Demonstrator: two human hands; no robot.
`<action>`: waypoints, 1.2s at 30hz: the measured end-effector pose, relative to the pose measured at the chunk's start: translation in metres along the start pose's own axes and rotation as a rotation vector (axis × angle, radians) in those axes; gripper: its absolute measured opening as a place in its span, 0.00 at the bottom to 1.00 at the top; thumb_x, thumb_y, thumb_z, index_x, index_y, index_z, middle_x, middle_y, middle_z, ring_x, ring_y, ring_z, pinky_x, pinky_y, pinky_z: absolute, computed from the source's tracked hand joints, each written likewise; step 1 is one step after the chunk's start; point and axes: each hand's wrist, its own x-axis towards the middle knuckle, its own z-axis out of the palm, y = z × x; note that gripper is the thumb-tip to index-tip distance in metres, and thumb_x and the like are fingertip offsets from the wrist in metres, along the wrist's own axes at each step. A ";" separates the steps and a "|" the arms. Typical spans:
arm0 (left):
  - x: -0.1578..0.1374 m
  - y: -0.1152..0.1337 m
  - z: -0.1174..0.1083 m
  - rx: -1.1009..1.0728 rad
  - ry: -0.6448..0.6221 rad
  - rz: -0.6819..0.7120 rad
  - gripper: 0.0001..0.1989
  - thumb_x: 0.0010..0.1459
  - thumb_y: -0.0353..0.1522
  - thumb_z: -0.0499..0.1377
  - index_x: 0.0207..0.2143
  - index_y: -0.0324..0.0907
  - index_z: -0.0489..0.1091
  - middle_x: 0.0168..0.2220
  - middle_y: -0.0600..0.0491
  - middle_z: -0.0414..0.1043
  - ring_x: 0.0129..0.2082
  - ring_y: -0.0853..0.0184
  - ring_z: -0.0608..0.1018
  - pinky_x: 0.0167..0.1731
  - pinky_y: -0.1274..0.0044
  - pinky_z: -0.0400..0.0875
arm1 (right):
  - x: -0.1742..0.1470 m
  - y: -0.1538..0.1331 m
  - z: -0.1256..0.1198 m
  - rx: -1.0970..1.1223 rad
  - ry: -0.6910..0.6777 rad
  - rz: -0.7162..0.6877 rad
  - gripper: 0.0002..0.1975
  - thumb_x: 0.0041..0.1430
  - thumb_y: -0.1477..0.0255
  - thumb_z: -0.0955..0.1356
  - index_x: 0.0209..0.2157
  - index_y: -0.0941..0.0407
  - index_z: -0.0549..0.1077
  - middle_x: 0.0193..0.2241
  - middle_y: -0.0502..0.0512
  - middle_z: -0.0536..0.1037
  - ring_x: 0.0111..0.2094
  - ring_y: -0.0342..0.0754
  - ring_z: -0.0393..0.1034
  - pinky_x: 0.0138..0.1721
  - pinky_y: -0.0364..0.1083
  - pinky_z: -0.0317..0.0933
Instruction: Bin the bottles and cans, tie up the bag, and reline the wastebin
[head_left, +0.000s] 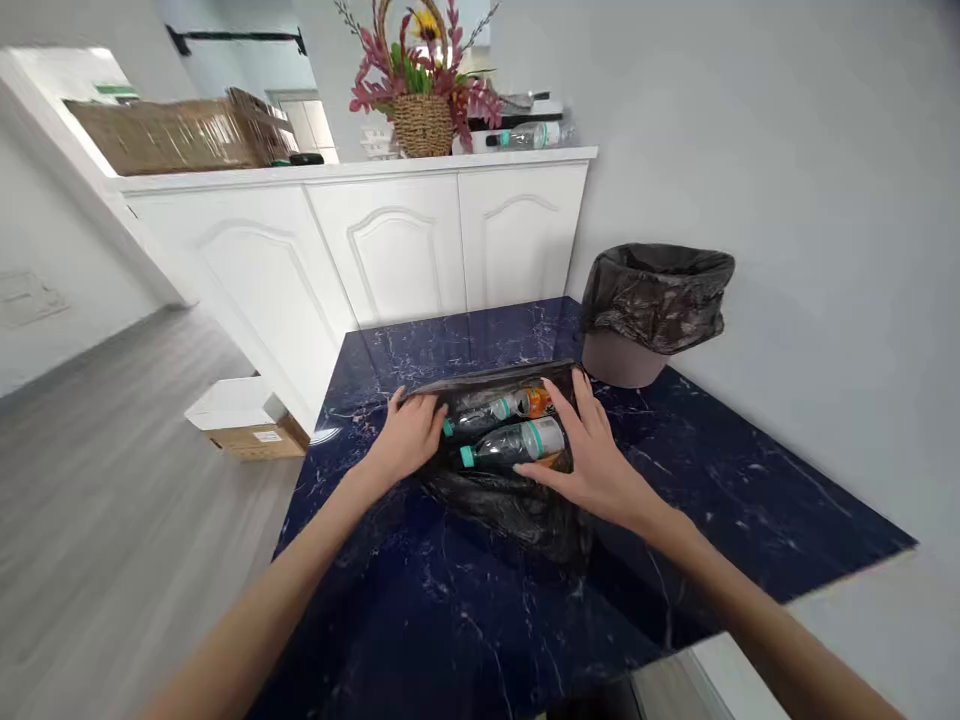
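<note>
blk plastic bag [487,497] lies on the dark blue tabletop [480,620], mouth spread, near bottle [510,446] & far bottle [480,417] side by side inside, teal caps to the l. l hand [405,440] curls at the bag's l edge, prob. to hold the mouth wide; can't tell if it's pinching. r hand [592,468] spans the r end, thumb & fingers well apart, prob. holding plastic off the bottles. bin [622,360] stands by the wall, its liner [664,310] folded over the rim, prob. so it won't slip in.

Your right hand [592,465] hid one end of an orange item [535,402]. The clear bottle's [510,446] label print was too small to read. The lower edge cut off your forearms [300,565].
</note>
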 end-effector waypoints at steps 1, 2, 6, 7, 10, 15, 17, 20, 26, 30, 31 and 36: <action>0.005 -0.003 0.000 -0.006 -0.005 -0.010 0.20 0.75 0.37 0.42 0.53 0.40 0.70 0.54 0.37 0.80 0.61 0.49 0.78 0.72 0.49 0.50 | 0.001 0.005 0.001 0.027 0.016 -0.009 0.49 0.69 0.44 0.68 0.79 0.37 0.37 0.80 0.48 0.23 0.79 0.68 0.20 0.75 0.75 0.36; 0.009 -0.006 0.001 -0.013 -0.010 -0.014 0.20 0.75 0.36 0.41 0.55 0.40 0.69 0.56 0.38 0.80 0.61 0.49 0.78 0.72 0.47 0.51 | 0.001 0.009 0.001 0.050 0.033 -0.019 0.46 0.71 0.46 0.66 0.79 0.37 0.39 0.80 0.48 0.24 0.79 0.67 0.23 0.75 0.73 0.38; 0.011 -0.009 -0.001 -0.053 -0.039 0.030 0.20 0.76 0.36 0.42 0.58 0.44 0.69 0.58 0.43 0.80 0.60 0.50 0.79 0.71 0.45 0.51 | 0.001 0.026 0.004 0.093 0.127 -0.079 0.36 0.75 0.52 0.64 0.77 0.38 0.50 0.81 0.48 0.36 0.80 0.63 0.33 0.76 0.68 0.45; 0.008 -0.008 -0.002 -0.063 -0.041 0.050 0.19 0.76 0.37 0.42 0.58 0.44 0.69 0.58 0.44 0.80 0.60 0.51 0.79 0.72 0.46 0.51 | 0.001 0.029 0.004 0.094 0.153 -0.101 0.34 0.75 0.53 0.65 0.77 0.38 0.53 0.80 0.48 0.40 0.80 0.63 0.36 0.76 0.67 0.45; -0.002 -0.002 -0.006 -0.090 -0.020 0.098 0.18 0.77 0.39 0.44 0.57 0.45 0.69 0.58 0.45 0.79 0.61 0.52 0.78 0.68 0.52 0.61 | -0.004 0.036 0.003 0.120 0.241 -0.152 0.28 0.76 0.57 0.64 0.74 0.40 0.60 0.79 0.49 0.51 0.79 0.60 0.44 0.77 0.64 0.47; -0.012 0.002 -0.009 -0.110 0.027 0.156 0.14 0.76 0.40 0.49 0.55 0.45 0.68 0.55 0.44 0.76 0.57 0.53 0.77 0.60 0.59 0.70 | -0.014 0.046 0.002 0.235 0.380 -0.081 0.23 0.78 0.60 0.63 0.70 0.42 0.67 0.76 0.52 0.61 0.75 0.57 0.55 0.75 0.62 0.54; -0.014 0.002 -0.008 -0.109 0.030 0.187 0.14 0.77 0.40 0.48 0.54 0.46 0.70 0.54 0.44 0.75 0.55 0.54 0.77 0.59 0.61 0.72 | -0.016 0.050 0.002 0.258 0.379 -0.069 0.22 0.77 0.59 0.63 0.69 0.43 0.68 0.75 0.52 0.62 0.75 0.58 0.56 0.75 0.62 0.53; -0.017 0.000 -0.005 -0.083 0.020 0.214 0.18 0.77 0.41 0.48 0.58 0.47 0.72 0.53 0.44 0.74 0.55 0.52 0.76 0.59 0.59 0.71 | -0.017 0.052 0.004 0.268 0.341 -0.079 0.23 0.77 0.58 0.63 0.69 0.44 0.68 0.76 0.53 0.60 0.75 0.59 0.55 0.75 0.63 0.54; -0.013 -0.011 0.011 -0.016 0.039 0.125 0.26 0.76 0.47 0.49 0.63 0.41 0.72 0.50 0.39 0.74 0.54 0.46 0.77 0.58 0.54 0.71 | -0.018 0.052 0.013 0.213 0.243 -0.128 0.25 0.78 0.59 0.62 0.72 0.43 0.64 0.76 0.52 0.60 0.77 0.58 0.51 0.76 0.64 0.49; -0.006 -0.021 0.028 -0.005 0.038 0.061 0.26 0.74 0.50 0.51 0.58 0.41 0.75 0.52 0.39 0.77 0.55 0.46 0.77 0.56 0.56 0.72 | -0.020 0.053 0.019 0.169 0.180 -0.111 0.27 0.78 0.59 0.62 0.74 0.41 0.60 0.77 0.50 0.57 0.78 0.57 0.48 0.76 0.65 0.49; -0.004 -0.022 0.031 -0.004 0.035 0.053 0.26 0.74 0.50 0.51 0.56 0.41 0.76 0.52 0.39 0.77 0.55 0.46 0.78 0.56 0.57 0.73 | -0.021 0.053 0.020 0.162 0.172 -0.105 0.27 0.78 0.59 0.62 0.74 0.40 0.59 0.77 0.50 0.56 0.78 0.57 0.47 0.76 0.65 0.49; -0.001 -0.016 0.030 0.016 0.053 0.048 0.24 0.74 0.51 0.52 0.47 0.41 0.77 0.48 0.41 0.79 0.51 0.48 0.79 0.52 0.59 0.74 | -0.022 0.054 0.022 0.146 0.180 -0.105 0.27 0.78 0.59 0.62 0.74 0.41 0.59 0.77 0.50 0.56 0.78 0.57 0.48 0.76 0.64 0.49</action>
